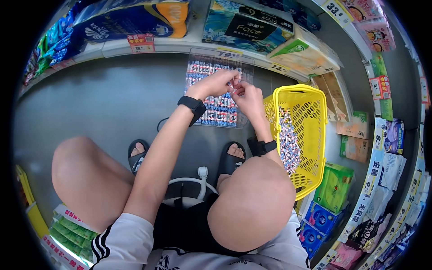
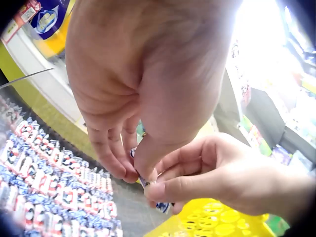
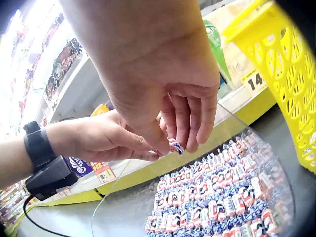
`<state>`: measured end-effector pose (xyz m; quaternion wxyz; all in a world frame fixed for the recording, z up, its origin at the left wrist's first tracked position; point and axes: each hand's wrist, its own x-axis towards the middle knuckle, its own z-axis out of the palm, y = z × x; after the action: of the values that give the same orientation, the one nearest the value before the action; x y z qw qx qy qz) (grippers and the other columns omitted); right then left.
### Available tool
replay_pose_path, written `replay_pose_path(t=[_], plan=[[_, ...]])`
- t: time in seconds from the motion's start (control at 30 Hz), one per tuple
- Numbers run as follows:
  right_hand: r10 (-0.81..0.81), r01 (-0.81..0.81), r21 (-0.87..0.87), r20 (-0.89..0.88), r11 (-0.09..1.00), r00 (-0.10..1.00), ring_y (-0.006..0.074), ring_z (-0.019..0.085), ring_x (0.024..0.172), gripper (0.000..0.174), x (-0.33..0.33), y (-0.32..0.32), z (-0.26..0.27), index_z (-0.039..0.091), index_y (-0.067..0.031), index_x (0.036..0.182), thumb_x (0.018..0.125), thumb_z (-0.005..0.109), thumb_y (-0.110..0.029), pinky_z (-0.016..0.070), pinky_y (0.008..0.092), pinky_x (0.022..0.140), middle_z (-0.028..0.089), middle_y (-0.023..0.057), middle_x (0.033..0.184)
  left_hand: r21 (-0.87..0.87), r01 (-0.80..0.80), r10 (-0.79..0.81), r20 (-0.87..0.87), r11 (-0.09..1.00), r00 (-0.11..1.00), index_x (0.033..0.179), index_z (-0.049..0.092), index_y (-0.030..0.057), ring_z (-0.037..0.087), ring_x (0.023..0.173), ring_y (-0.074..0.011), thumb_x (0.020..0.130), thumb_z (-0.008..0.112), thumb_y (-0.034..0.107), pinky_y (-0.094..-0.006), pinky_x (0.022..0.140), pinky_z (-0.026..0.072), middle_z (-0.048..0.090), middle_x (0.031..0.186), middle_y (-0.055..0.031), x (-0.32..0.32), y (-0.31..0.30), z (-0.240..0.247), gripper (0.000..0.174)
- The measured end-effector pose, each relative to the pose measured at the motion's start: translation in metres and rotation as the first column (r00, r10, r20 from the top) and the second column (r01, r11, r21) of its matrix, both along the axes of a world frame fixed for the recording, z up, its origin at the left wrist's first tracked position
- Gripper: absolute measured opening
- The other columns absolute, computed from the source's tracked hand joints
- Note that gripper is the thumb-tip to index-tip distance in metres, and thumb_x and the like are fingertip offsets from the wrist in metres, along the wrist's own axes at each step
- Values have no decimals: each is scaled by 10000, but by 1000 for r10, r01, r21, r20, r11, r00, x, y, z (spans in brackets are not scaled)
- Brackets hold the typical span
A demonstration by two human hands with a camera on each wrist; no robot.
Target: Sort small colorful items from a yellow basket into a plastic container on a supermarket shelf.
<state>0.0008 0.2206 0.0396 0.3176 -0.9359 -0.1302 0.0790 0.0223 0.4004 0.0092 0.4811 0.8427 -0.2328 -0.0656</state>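
Both hands meet over the far right part of a clear tray that holds rows of wrapped candies. Between thumb and fingers, the left hand pinches one small wrapped candy. The right hand has its thumb and fingertips on the same piece; in the left wrist view its thumb presses the blue-and-white wrapper. Fingers hide most of this candy. To the right stands a yellow basket with a heap of loose candies along its left side.
Shelves with tissue packs and price tags run behind the tray. More shelves curve along the right side. The person's knees and sandalled feet are below, on the grey floor. Green packs lie at lower left.
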Motion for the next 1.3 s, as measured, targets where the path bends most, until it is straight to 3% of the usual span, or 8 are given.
replay_pose_path(t=[0.07, 0.17, 0.27, 0.43, 0.73, 0.9, 1.1, 1.3], plan=[[-7, 5, -28, -54, 1000, 999, 346, 743, 868, 248, 4, 12, -12, 741, -32, 1027, 803, 760, -136, 584, 441, 813, 758, 167, 889, 36, 16, -15, -25, 999, 1000, 1093, 570, 16, 624, 1032, -413, 805, 743, 7, -480, 859, 500, 665, 1059, -183, -6, 9, -15, 337], [-33, 31, -26, -74, 999, 997, 354, 744, 872, 223, 11, 29, -41, 754, -26, 987, 786, 748, -122, 583, 448, 811, 756, 176, 869, 203, -364, 387, -89, 909, 918, 1269, 513, -68, 584, 1169, -474, 873, 654, 29, -511, 987, 493, 564, 1268, -307, -16, 8, -49, 431], [-61, 60, -40, -21, 997, 998, 282, 758, 824, 237, 27, 51, -70, 766, -36, 991, 777, 750, -135, 589, 380, 785, 767, 134, 853, 332, -486, 524, -28, 808, 851, 1171, 540, -123, 599, 1129, -506, 809, 674, 7, -498, 981, 517, 549, 1232, -362, -31, 7, -45, 407], [-42, 53, 124, -92, 991, 995, 267, 771, 825, 248, 60, 89, -105, 771, -13, 986, 775, 766, -143, 588, 354, 748, 772, 165, 849, 413, -579, 621, 40, 703, 783, 1272, 471, -171, 578, 1177, -524, 836, 647, 8, -527, 1003, 505, 513, 1301, -390, -32, 14, -60, 503], [-16, 65, 179, -264, 982, 964, 163, 754, 771, 384, 92, 121, -132, 754, 0, 1042, 760, 879, -229, 592, 287, 704, 780, 120, 876, 704, -314, 394, 54, 637, 918, 1326, 436, -239, 469, 1283, -598, 858, 560, -1, -525, 1098, 445, 436, 1365, -472, -41, 7, -73, 540], [141, 29, 452, -337, 891, 931, 194, 763, 846, 337, 96, 121, -152, 736, 19, 1146, 820, 782, -57, 607, 324, 768, 779, 128, 1013, 622, -393, 518, -24, 678, 855, 1361, 405, -248, 413, 1328, -624, 859, 550, 4, -526, 1114, 433, 360, 1438, -496, -45, 0, -72, 580], [327, -143, 516, -285, 844, 901, 218, 745, 1015, 371, 101, 114, -154, 699, 29, 1244, 882, 627, 58, 578, 321, 893, 754, 165, 1147, 692, -241, 490, -186, 681, 851, 1441, 346, -224, 332, 1431, -570, 859, 597, 111, -507, 1185, 357, 289, 1542, -441, -30, 4, -63, 716], [356, -138, 492, -382, 859, 853, 235, 710, 1118, 431, 101, 113, -139, 676, 24, 1293, 876, 591, 87, 553, 331, 954, 725, 183, 1234, 615, -367, 609, -239, 698, 756, 1488, 295, -208, 253, 1482, -553, 861, 590, 168, -494, 1247, 241, 233, 1591, -413, -22, 0, -88, 788]])
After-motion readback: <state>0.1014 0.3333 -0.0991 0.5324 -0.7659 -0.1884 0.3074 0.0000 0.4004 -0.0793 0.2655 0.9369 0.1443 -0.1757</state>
